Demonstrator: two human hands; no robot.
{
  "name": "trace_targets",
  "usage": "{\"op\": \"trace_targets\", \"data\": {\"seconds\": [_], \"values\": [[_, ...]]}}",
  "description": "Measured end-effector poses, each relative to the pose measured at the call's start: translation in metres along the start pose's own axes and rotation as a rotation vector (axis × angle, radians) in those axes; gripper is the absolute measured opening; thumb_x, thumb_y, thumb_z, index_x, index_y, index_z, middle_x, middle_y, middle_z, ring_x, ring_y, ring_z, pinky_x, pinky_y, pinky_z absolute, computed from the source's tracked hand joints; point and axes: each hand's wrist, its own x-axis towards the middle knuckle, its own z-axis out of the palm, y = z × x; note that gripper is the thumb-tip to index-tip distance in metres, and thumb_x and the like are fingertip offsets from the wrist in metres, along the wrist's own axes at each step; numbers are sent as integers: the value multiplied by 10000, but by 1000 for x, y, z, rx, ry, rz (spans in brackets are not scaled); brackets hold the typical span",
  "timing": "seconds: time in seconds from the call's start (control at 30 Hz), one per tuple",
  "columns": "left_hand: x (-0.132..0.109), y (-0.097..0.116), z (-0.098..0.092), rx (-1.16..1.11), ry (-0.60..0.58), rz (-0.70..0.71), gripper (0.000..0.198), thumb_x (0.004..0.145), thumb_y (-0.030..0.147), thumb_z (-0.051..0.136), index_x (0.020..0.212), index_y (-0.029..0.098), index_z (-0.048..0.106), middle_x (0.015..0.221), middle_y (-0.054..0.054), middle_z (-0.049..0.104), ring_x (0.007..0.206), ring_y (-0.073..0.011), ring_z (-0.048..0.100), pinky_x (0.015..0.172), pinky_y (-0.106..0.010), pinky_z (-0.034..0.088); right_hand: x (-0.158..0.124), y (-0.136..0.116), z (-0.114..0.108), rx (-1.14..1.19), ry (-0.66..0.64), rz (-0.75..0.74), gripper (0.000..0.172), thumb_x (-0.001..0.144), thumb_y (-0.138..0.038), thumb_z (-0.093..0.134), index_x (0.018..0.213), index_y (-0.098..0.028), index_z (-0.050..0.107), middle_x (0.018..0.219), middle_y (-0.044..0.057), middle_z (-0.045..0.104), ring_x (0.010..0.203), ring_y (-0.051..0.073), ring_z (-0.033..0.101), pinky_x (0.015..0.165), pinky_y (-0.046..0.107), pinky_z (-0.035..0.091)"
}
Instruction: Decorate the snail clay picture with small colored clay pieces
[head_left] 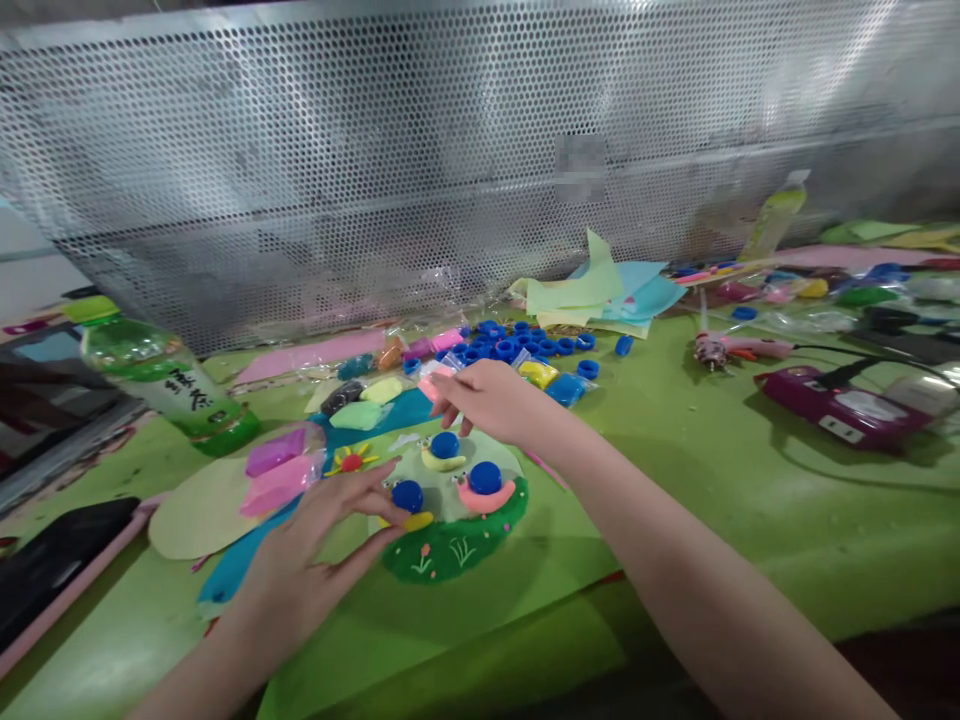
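My left hand [319, 535] reaches over the left edge of a clay picture, thumb and a finger closed on the yellow clay snail [418, 521] with a blue bottle-cap shell [407, 496]. Beside it sit a pink clay snail [487, 497] and a pale yellow clay snail [444, 458], both with blue cap shells. Below them is dark green clay grass [457, 548] with small flowers; a red and yellow clay sun [351, 461] is at upper left. My right hand [484, 400] is above the picture, its bent fingers closed at a packet of pink clay [433, 384]; its fingertips are partly hidden.
Loose blue bottle caps [510, 345] and bagged clay [367, 400] lie behind the picture. A green tea bottle [165, 380] and a black phone [67, 560] are at left. Coloured paper [592, 295] and a purple power strip [844, 408] lie right. A perforated metal panel [337, 180] stands behind.
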Motion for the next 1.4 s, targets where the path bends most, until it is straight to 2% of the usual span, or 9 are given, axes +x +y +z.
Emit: {"op": "trace_targets", "data": {"seconds": [0.2,0.33,0.43,0.63,0.77,0.9,1.03,1.23,1.4], "values": [[59,31,3,-180,-224,-53,406,811,402,543,1195,301,458,800,54,686,848,-173,645,860,-346,470,9,13,-12,116,86,8,408,893,-365,399,647,-135,630,688,74,686,482,91,570,516,214,462],[98,44,23,-267,-432,-108,470,798,359,555,1238,278,409,890,43,702,979,-196,606,961,-429,372,13,23,-26,157,178,46,398,890,-366,398,653,-135,620,696,81,687,477,94,572,476,210,444],[111,48,39,-173,-506,-88,494,811,334,542,1273,275,378,903,39,712,1021,-219,590,980,-495,306,15,29,-33,178,215,67,402,892,-377,385,661,-140,613,696,76,687,460,93,563,474,218,442],[118,55,54,-23,-523,-109,485,764,292,573,1230,238,453,870,13,728,1019,-269,606,931,-499,333,14,27,-37,166,235,26,411,897,-360,386,626,-145,607,644,67,679,470,94,551,535,230,455],[121,60,54,15,-554,-120,522,759,311,571,1257,220,442,821,17,735,1041,-272,602,881,-461,374,13,26,-39,141,246,22,412,900,-367,377,650,-147,620,665,66,686,500,103,561,533,235,445],[121,64,53,85,-600,-117,504,774,313,551,1255,200,454,865,3,734,1010,-290,612,898,-500,339,13,27,-40,130,244,11,425,898,-382,363,648,-147,614,661,72,679,492,114,557,543,258,455],[118,60,53,88,-581,-36,465,787,304,513,1233,178,481,887,-21,731,1051,-303,592,878,-484,341,12,27,-40,119,238,-6,430,897,-388,357,639,-149,605,632,67,667,507,118,559,565,260,467],[115,46,60,49,-538,22,439,826,355,460,1246,225,468,926,-18,726,981,-249,628,792,-401,393,11,25,-40,117,241,5,400,886,-395,376,626,-166,575,654,71,675,499,131,559,558,279,482],[111,53,51,43,-547,23,387,877,311,383,1255,240,431,938,9,721,996,-212,617,897,-447,332,10,22,-41,101,239,10,413,890,-396,365,626,-161,579,651,83,674,516,138,570,541,274,472]]}}
